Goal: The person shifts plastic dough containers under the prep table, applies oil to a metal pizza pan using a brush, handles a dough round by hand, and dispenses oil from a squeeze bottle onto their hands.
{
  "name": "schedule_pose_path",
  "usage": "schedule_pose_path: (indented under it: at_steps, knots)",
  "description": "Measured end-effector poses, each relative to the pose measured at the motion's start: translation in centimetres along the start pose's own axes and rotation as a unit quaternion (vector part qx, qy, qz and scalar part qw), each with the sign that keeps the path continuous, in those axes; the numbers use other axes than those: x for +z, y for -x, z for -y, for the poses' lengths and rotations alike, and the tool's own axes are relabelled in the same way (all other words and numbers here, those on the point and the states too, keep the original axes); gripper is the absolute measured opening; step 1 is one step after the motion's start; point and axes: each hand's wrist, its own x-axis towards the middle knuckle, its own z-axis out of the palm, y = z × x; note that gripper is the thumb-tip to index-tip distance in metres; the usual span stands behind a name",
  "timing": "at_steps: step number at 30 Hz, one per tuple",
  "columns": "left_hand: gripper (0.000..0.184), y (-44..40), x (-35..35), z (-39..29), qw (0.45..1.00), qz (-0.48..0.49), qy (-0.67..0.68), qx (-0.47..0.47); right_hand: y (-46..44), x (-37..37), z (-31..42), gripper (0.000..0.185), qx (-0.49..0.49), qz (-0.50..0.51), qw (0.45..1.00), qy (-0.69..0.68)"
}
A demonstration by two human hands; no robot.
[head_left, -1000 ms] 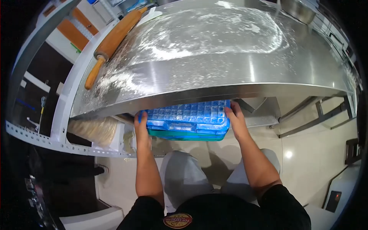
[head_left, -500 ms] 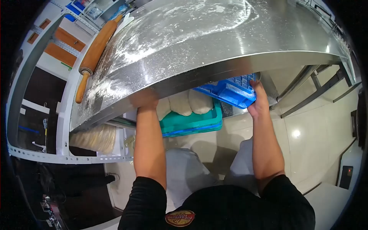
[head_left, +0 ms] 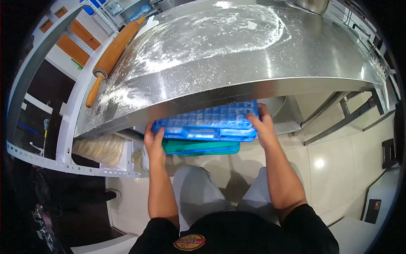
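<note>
Below the steel table's front edge, a blue plastic tray (head_left: 211, 120) with a gridded face spans the gap between my hands. My left hand (head_left: 154, 142) grips its left end, thumb at the front side. At the right end, my right hand (head_left: 262, 125) has its fingers closed round the corner. Directly beneath sits a green plastic tray (head_left: 198, 148), and a strip of blue shows under its rim. The blue tray hides the inside of the green one.
The floury steel table (head_left: 220, 63) overhangs the trays. A wooden rolling pin (head_left: 114, 51) lies along its left side. A white perforated metal frame (head_left: 80, 167) stands at left, by a plastic-wrapped bundle (head_left: 101, 150). Metal legs (head_left: 334, 112) stand at right.
The blue tray has swung from a tilt at the right to lie across the green tray, covering the dough pieces. My left hand has come out from under the table onto its left end.
</note>
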Motion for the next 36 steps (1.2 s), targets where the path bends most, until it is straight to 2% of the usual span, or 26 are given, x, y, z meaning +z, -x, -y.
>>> schedule_pose_path:
  at_steps: [3, 8, 13, 16, 20, 21, 24, 29, 32, 33, 36]
  knots:
    - [0.05, 1.9, -3.9, 1.4, 0.991, -0.012, -0.132, -0.034, -0.4, 1.0, -3.8, 0.049, 0.009, 0.027, 0.998, 0.057]
    - [0.05, 2.8, -5.0, 1.3, 0.993, -0.048, -0.096, -0.057, -0.3, 2.5, -3.0, 0.055, -0.001, 0.019, 0.99, 0.138]
    - [0.056, 2.4, -5.1, 1.7, 0.996, -0.051, -0.071, -0.03, 0.0, 1.8, -2.7, 0.058, 0.009, 0.05, 0.993, 0.108]
    - [0.061, 3.0, -5.0, 1.6, 0.996, -0.075, -0.037, -0.015, -0.1, 1.2, -4.8, 0.069, -0.095, 0.088, 0.972, 0.195]
    - [0.066, 3.4, -6.0, 0.7, 0.996, -0.08, -0.019, -0.028, 0.1, 2.3, -4.9, 0.071, -0.079, 0.093, 0.979, 0.161]
    - [0.067, 3.6, -6.5, 0.9, 0.996, -0.057, -0.058, -0.032, 0.2, 2.3, -5.0, 0.071, -0.076, 0.096, 0.98, 0.159]
    - [0.068, 3.7, -7.0, 0.8, 0.99, -0.009, -0.133, -0.041, 0.0, 2.3, -3.1, 0.059, 0.054, 0.123, 0.987, 0.085]
    - [0.069, 3.5, -6.8, 0.6, 0.998, -0.018, -0.036, -0.039, 0.3, 3.2, -3.6, 0.06, 0.031, 0.068, 0.994, 0.075]
    - [0.069, 3.2, -5.9, 0.9, 0.998, -0.01, 0.021, -0.054, 0.0, 2.7, -3.7, 0.062, 0.117, 0.024, 0.992, -0.041]
    - [0.069, 3.1, -5.8, 1.2, 0.998, -0.014, 0.039, -0.057, 0.3, 2.5, -3.9, 0.062, 0.118, 0.021, 0.992, -0.039]
    - [0.068, 3.4, -6.6, 1.5, 0.995, -0.04, 0.068, -0.055, 0.6, 3.0, -4.4, 0.067, 0.074, 0.044, 0.996, -0.016]
